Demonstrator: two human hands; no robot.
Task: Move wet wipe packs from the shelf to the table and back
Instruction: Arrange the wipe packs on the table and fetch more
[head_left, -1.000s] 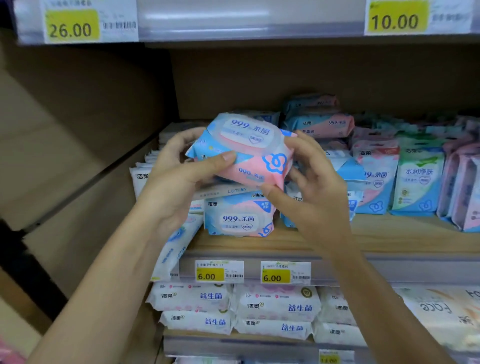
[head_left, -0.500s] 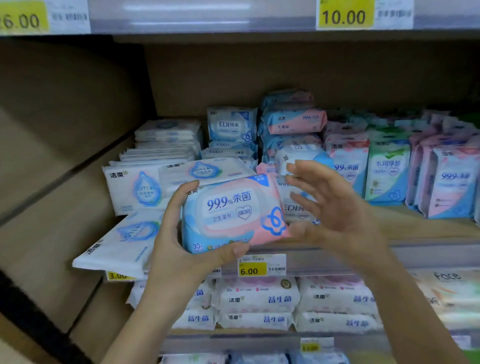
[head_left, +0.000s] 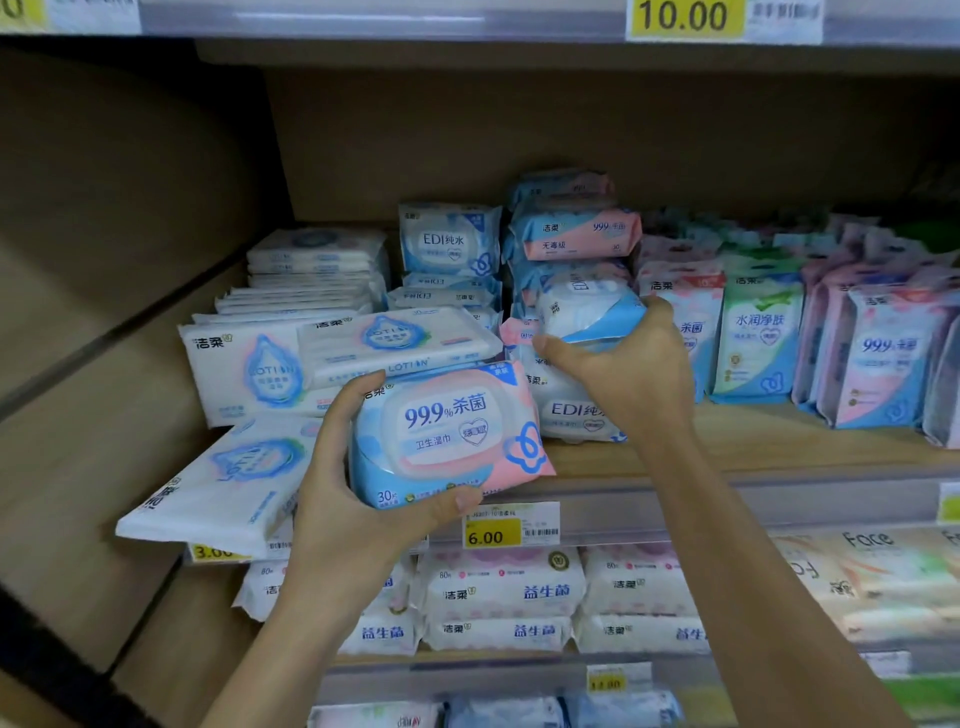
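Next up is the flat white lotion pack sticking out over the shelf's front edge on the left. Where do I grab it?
Pinch the white lotion pack at its near end, thumb on top and fingers beneath, coming from the front. It lies flat, tilted, and juts past the shelf lip, so the underside looks free there.

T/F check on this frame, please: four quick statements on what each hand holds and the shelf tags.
1. The left hand holds a pink-and-blue pack. True.
2. The right hand is empty. False: it grips a blue-and-white pack.
3. The price tag just below the pink-and-blue pack reads 10.00. False: it reads 6.00.
4. A green pack stands upright on the shelf, to the right of the right hand. True.
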